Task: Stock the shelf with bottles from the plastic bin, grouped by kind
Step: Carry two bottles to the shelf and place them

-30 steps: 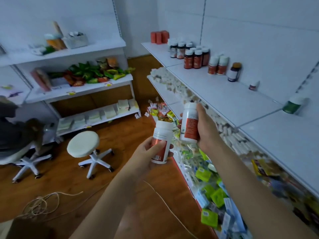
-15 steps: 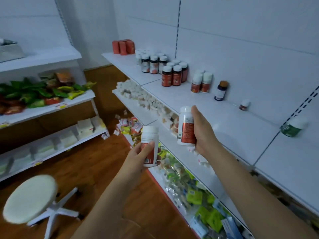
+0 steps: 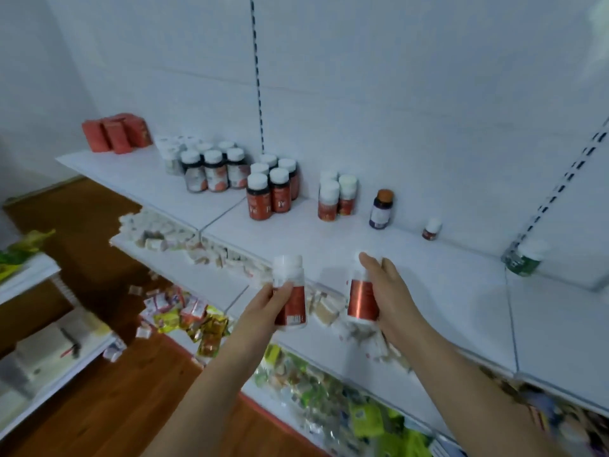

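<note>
Along your top shelf, reading from the left, the stock already stands in kinds: red boxes in the corner, a cluster of pale bottles, dark bottles with white caps, red-labelled dark bottles, then three white bottles with red labels. Past them stand singles, well apart: a dark bottle with an orange cap, a small red bottle and a green bottle near the upright.

Your left hand grips a white, red-labelled bottle upright, thumb across the label. Your right hand wraps round a second one, fingers over the cap end. Both hang just in front of the shelf edge, not yet set down. They look like the same kind as the group of three white ones, so I judge that is where they belong.

The plastic bin is out of view, so you cannot tell how many bottles remain. Most labels are too blurred to read, and the second bottle's cap is hidden by your fingers.
</note>
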